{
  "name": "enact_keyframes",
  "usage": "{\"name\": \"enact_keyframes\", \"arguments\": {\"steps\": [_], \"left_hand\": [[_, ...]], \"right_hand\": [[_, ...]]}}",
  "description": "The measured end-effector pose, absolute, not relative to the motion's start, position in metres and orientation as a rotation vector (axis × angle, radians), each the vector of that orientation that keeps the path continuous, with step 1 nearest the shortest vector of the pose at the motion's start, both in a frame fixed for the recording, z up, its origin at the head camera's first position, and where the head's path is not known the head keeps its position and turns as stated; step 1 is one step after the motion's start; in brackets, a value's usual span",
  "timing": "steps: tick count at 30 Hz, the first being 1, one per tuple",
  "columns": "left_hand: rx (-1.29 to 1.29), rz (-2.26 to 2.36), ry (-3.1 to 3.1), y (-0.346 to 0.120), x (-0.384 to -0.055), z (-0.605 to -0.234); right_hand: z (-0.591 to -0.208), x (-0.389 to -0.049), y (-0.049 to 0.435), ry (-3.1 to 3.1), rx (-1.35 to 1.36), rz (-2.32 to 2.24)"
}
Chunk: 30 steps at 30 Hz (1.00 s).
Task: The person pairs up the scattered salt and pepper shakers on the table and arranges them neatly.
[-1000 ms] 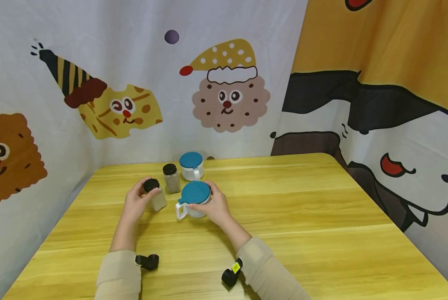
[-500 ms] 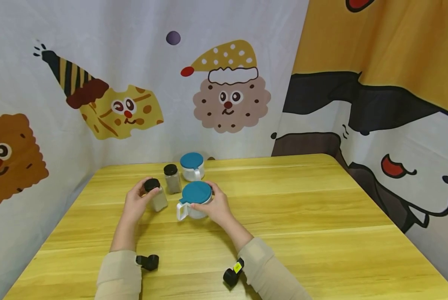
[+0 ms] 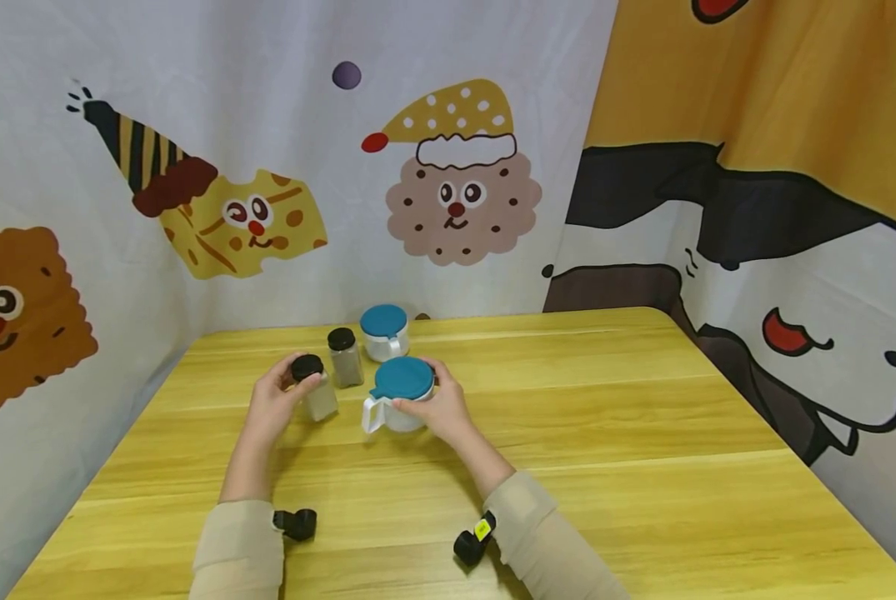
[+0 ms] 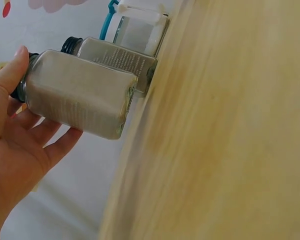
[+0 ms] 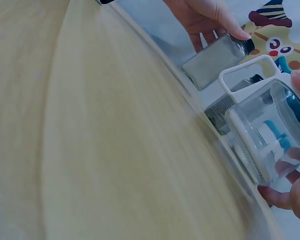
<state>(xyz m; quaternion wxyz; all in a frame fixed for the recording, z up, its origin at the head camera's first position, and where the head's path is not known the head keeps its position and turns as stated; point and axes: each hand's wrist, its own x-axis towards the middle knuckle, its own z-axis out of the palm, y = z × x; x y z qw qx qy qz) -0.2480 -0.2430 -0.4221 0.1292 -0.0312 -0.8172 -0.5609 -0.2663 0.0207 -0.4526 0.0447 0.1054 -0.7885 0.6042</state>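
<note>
My left hand pinches a squarish, see-through, black-lidded jar up top, probably since it's narrowest there, just near-left of its black-lidded twin jar. My right hand grips a clear, blue-lidded cup round its smooth, rounded body, likely steadier than the white handle pointing left. Matching blue-lidded cup sits far back on yellow wood-grain table.

The head view looks forward and down on the front jar from well above. The left wrist view faces it low and close, rolled sideways; the right wrist view, also rolled, looks from its right, farther off. All three share the back jar beyond it.
</note>
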Motion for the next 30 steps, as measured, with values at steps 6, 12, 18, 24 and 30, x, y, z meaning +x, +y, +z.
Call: {"name": "enact_keyframes", "arguments": {"steps": [6,12,18,24,30], "left_hand": [[-0.124,-1.649,-2.406,-0.240,-0.244,-0.413],[-0.142,-1.644,-2.420,-0.242,-0.248,-0.418],[-0.161,-1.629,-2.426,-0.240,-0.247,-0.417],[-0.166,-1.652,-2.418,-0.238,-0.247,-0.415],[-0.196,-1.699,-2.397,-0.235,-0.246,-0.411]], "right_hand": [[-0.450,-0.268,0.026,-2.409,0.324,1.846],[-0.449,-0.269,0.030,-2.399,0.345,1.858],[-0.448,-0.269,0.032,-2.403,0.352,1.891],[-0.442,-0.267,0.034,-2.388,0.387,1.912],[-0.437,-0.266,0.037,-2.367,0.419,1.923]]}}
